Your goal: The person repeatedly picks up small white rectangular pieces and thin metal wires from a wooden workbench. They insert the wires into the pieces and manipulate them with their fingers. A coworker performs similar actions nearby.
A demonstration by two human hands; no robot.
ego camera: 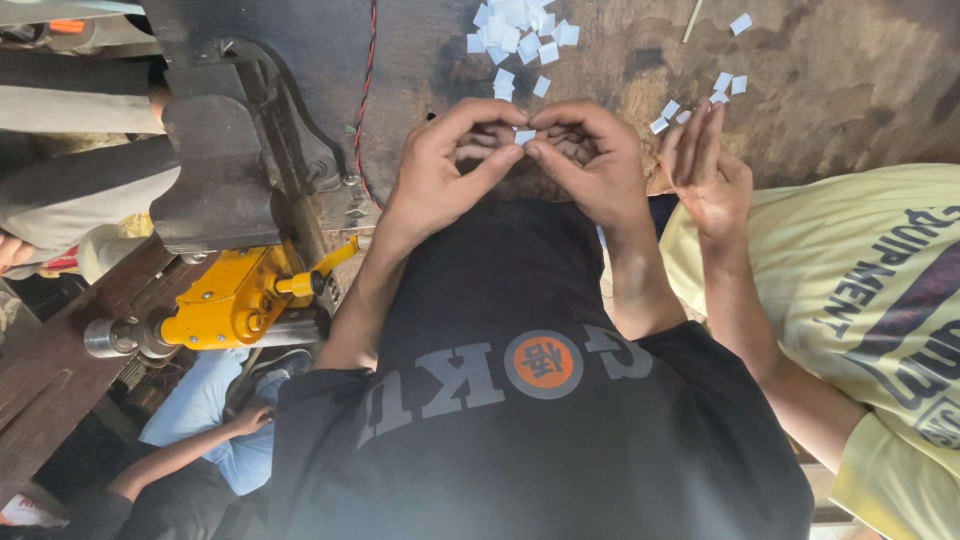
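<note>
Both hands, left hand [437,170] and right hand [590,165], meet fingertip to fingertip, pinching one small white paper square [524,136] above the worn desk [830,70], seemingly mid-separation, which calls for a delicate peel, with the loose pile of squares [520,35] lying just beyond.

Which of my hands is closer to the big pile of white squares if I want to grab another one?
Left, by a small margin. The left hand sits almost straight below the pile; the right hand lies a bit further to the side. Both pinch one white square.
</note>
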